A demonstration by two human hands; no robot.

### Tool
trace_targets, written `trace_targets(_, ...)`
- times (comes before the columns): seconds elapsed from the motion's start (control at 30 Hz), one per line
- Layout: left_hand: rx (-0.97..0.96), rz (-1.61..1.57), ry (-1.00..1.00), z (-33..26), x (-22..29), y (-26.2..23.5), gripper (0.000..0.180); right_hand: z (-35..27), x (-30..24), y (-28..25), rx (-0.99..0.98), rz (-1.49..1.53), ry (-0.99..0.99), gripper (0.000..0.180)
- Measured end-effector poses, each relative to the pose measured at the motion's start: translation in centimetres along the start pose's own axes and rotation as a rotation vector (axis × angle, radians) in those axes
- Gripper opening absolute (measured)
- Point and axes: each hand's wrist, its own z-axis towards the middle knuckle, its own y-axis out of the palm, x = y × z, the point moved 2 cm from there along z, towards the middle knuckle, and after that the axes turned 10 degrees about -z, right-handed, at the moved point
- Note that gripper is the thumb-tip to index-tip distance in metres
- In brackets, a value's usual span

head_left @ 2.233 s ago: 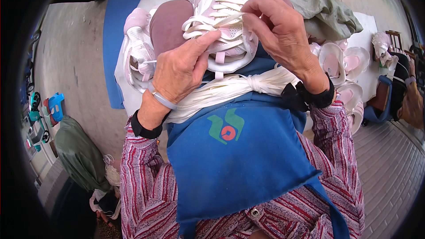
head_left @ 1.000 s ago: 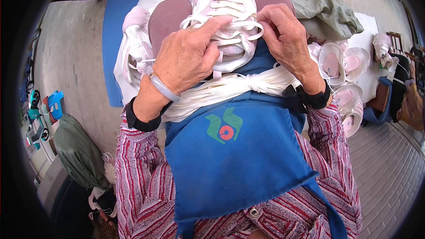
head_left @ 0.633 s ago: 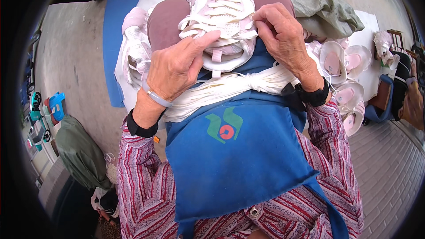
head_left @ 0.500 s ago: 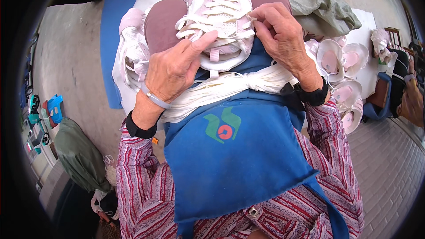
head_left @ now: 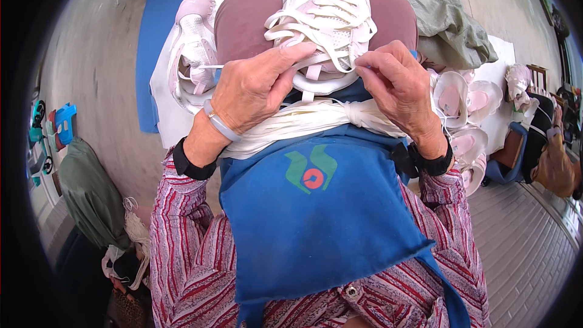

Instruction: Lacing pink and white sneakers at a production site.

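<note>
A white sneaker [head_left: 325, 9] with pale pink trim rests between my knees, its heel towards me. Its white shoelace [head_left: 333, 21] crosses the upper in loose loops. My left hand [head_left: 252, 90] is at the shoe's left side, forefinger stretched over the laces and the other fingers curled. A thin white lace end sticks out beside its knuckles, so it appears to hold the lace; the grip itself is hidden. On the right side of the shoe opening, my right hand [head_left: 398, 85] pinches the lace between thumb and forefinger.
A knotted bundle of white laces [head_left: 285, 123] lies across my blue apron [head_left: 328, 225]. Another sneaker [head_left: 193, 54] stands left of my knee. Several pink-lined shoes [head_left: 450, 94] sit at right, near grey-green cloth [head_left: 437, 18]. Another person [head_left: 555, 152] is at far right.
The shoe and both hands appear further right and slightly lower in view. My right hand has moved down to the shoe's opening. A lace end now shows beside my left hand.
</note>
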Motion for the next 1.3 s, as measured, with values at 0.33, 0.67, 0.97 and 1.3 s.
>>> trace_targets(0.33,-0.055,-0.361,-0.460,-0.8,0.3,-1.0,0.017,-0.5,-0.6,0.8,-0.085,-0.048,-0.073,0.018)
trace_targets(0.67,0.057,-0.508,-0.461,1.5,0.4,-2.2,0.012,3.6,0.7,1.0,0.177,0.104,0.101,0.013)
trace_targets(0.97,0.124,-0.015,-0.173,4.9,-0.9,-2.7,0.013,1.2,2.7,-0.7,0.246,0.121,0.236,0.011)
trace_targets(1.3,0.234,-0.114,-0.241,2.7,-2.2,-1.7,0.016,-1.3,1.2,-0.2,0.025,0.191,0.272,0.019)
